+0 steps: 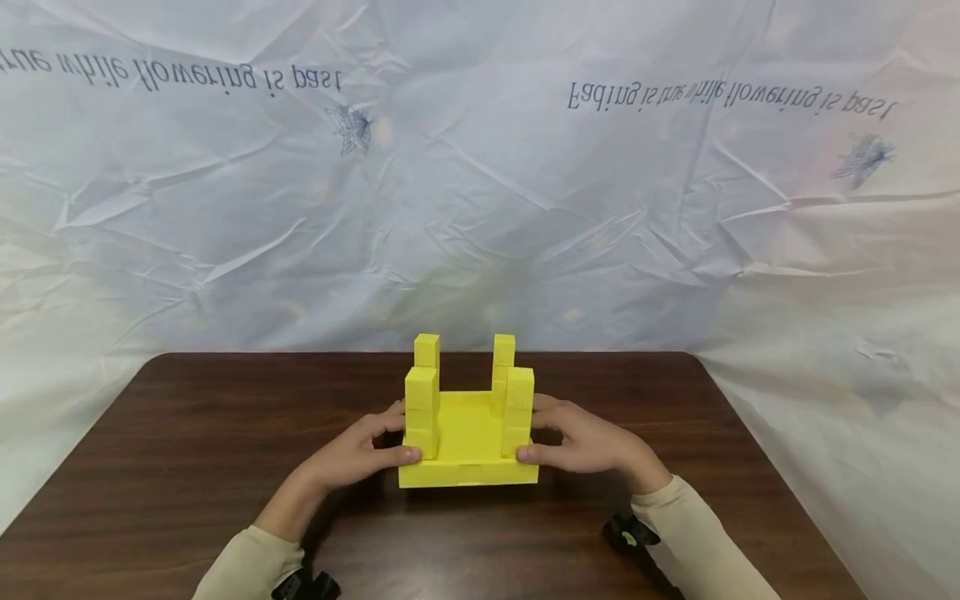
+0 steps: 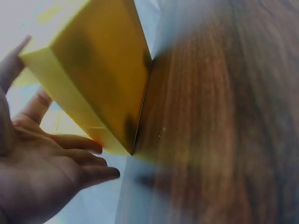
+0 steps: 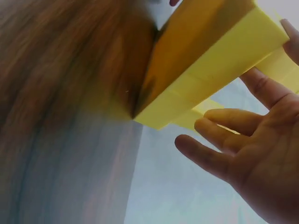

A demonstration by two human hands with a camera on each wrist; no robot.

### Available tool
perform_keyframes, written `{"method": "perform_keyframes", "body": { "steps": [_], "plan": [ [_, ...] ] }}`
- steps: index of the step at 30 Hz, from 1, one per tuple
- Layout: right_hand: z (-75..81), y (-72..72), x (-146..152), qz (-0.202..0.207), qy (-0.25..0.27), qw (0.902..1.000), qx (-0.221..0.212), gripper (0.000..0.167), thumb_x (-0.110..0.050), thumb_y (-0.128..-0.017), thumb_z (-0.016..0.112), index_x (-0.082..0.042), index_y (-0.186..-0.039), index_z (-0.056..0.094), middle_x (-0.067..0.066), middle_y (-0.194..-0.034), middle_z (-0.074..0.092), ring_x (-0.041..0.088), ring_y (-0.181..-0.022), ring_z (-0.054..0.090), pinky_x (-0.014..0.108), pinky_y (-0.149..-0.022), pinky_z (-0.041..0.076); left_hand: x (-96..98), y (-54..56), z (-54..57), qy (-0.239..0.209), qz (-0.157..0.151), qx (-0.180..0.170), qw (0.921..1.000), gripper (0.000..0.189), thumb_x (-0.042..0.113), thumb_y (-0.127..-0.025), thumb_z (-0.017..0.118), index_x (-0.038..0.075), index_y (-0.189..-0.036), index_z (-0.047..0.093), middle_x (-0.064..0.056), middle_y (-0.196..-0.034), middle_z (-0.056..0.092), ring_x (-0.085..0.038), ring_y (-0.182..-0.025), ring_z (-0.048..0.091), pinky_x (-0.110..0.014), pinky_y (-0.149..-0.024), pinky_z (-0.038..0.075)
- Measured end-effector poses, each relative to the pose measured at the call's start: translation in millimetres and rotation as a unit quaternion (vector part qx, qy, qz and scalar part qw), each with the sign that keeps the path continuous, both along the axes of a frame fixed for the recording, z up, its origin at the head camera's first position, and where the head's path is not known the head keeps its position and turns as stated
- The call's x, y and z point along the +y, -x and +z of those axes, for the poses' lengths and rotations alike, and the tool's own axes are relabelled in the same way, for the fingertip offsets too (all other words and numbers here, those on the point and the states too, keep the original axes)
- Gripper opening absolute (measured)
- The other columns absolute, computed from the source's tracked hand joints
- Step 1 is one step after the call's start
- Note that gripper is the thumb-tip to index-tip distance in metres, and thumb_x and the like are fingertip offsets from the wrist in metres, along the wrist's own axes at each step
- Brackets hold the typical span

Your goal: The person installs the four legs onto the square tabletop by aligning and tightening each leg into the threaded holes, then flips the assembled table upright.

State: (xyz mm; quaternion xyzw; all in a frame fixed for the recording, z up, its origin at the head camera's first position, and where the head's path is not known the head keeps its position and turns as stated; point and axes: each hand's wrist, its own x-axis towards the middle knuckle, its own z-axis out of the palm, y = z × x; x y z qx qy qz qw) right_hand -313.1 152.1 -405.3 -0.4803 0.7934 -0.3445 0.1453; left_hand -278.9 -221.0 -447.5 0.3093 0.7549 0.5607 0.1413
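A yellow square tray [image 1: 467,429] with a low rim stands in the middle of the head view. At its corners rise yellow posts [image 1: 422,408] with seams like stacked blocks. My left hand [image 1: 348,450] holds the left side, thumb on the near left corner. On the opposite side my right hand [image 1: 588,440] holds it likewise, thumb at the near right corner. Both wrist views show the tray's shaded underside [image 2: 105,60], so its near edge is tilted up off the table. The far edge appears to meet the tabletop. Fingers behind the posts are partly hidden.
Below lies a dark brown wooden table [image 1: 187,450] with rounded far corners. A creased whitish sheet [image 1: 480,183] with printed lettering hangs behind and at the sides. Black straps with small devices [image 1: 630,531] sit at both wrists.
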Motion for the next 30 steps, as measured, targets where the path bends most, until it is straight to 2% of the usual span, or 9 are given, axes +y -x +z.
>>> {"method": "perform_keyframes", "body": {
  "steps": [5,8,11,15,17,22,25,27,30],
  "plan": [
    [9.5,-3.5,-2.5,0.011,0.013,0.9990,-0.042,0.031,-0.020,-0.112,0.057,-0.009,-0.137,0.071,0.011,-0.142,0.064,0.017,-0.128,0.061,0.040,-0.105,0.053,4.0,-5.9,8.1,-0.040,0.010,-0.037,0.9985,0.026,0.014,-0.105,0.067,0.003,-0.126,0.077,-0.024,-0.161,0.044,-0.047,-0.160,0.005,-0.079,-0.119,0.008],
    [15.2,-5.7,-0.8,-0.001,0.026,0.9961,-0.084,0.032,-0.018,-0.113,0.053,-0.003,-0.135,0.070,0.010,-0.123,0.073,0.009,-0.099,0.069,0.032,-0.087,0.058,10.0,-11.5,16.3,-0.041,0.034,-0.068,0.9962,0.034,0.019,-0.108,0.062,-0.004,-0.131,0.072,-0.024,-0.164,0.040,-0.046,-0.160,0.009,-0.073,-0.121,0.015],
    [18.9,-7.3,3.2,-0.021,0.038,0.9929,-0.111,0.031,-0.018,-0.114,0.051,-0.001,-0.125,0.074,0.005,-0.101,0.075,0.003,-0.070,0.055,0.026,-0.067,0.051,18.1,-16.4,25.0,-0.035,0.060,-0.086,0.9938,0.043,0.026,-0.111,0.057,-0.007,-0.137,0.066,-0.023,-0.154,0.054,-0.046,-0.154,0.029,-0.066,-0.120,0.028],
    [20.8,-7.8,7.1,-0.025,0.051,0.9906,-0.124,0.034,-0.019,-0.114,0.048,-0.001,-0.116,0.076,-0.004,-0.080,0.064,0.003,-0.060,0.034,0.025,-0.058,0.037,26.1,-20.9,35.7,-0.024,0.082,-0.100,0.9913,0.047,0.029,-0.112,0.053,-0.008,-0.138,0.066,-0.016,-0.126,0.074,-0.040,-0.143,0.047,-0.063,-0.118,0.033],
    [21.7,-7.9,6.8,-0.024,0.056,0.9893,-0.132,0.036,-0.020,-0.114,0.047,0.000,-0.115,0.076,-0.005,-0.080,0.063,0.004,-0.062,0.037,0.026,-0.060,0.038,27.7,-22.4,40.4,-0.019,0.092,-0.116,0.9888,0.048,0.031,-0.112,0.052,-0.007,-0.137,0.066,-0.015,-0.122,0.075,-0.039,-0.143,0.046,-0.065,-0.119,0.030],
    [22.0,-8.1,4.4,-0.041,0.076,0.9834,-0.160,0.043,-0.022,-0.114,0.043,0.005,-0.106,0.076,-0.002,-0.089,0.070,0.010,-0.076,0.054,0.030,-0.075,0.048,30.2,-28.6,50.4,0.006,0.138,-0.170,0.9758,0.058,0.041,-0.110,0.054,-0.005,-0.146,0.059,-0.021,-0.152,0.055,-0.044,-0.153,0.032,-0.069,-0.122,0.023],
    [21.5,-9.0,2.0,-0.066,0.090,0.9796,-0.168,0.049,-0.022,-0.113,0.043,0.007,-0.086,0.071,-0.008,-0.074,0.059,0.008,-0.075,0.052,0.029,-0.082,0.048,31.0,-31.0,53.8,0.012,0.158,-0.194,0.9681,0.070,0.049,-0.109,0.053,-0.004,-0.154,0.050,-0.021,-0.163,0.042,-0.043,-0.156,0.028,-0.066,-0.123,0.023],
    [21.2,-9.5,-0.4,-0.076,0.097,0.9772,-0.172,0.051,-0.022,-0.113,0.042,0.008,-0.079,0.066,-0.010,-0.070,0.053,0.007,-0.074,0.050,0.029,-0.083,0.048,31.1,-31.0,54.7,-0.002,0.153,-0.210,0.9656,0.075,0.054,-0.110,0.049,-0.004,-0.157,0.045,-0.020,-0.164,0.040,-0.041,-0.155,0.031,-0.063,-0.123,0.027],
    [20.2,-9.9,-3.1,-0.102,0.098,0.9679,-0.208,0.054,-0.027,-0.114,0.041,0.008,-0.087,0.071,-0.008,-0.077,0.064,0.008,-0.082,0.062,0.031,-0.089,0.053,30.4,-30.1,53.6,-0.020,0.133,-0.218,0.9667,0.078,0.060,-0.111,0.039,-0.003,-0.157,0.043,-0.020,-0.158,0.047,-0.038,-0.147,0.045,-0.059,-0.120,0.037]
  ]
}}
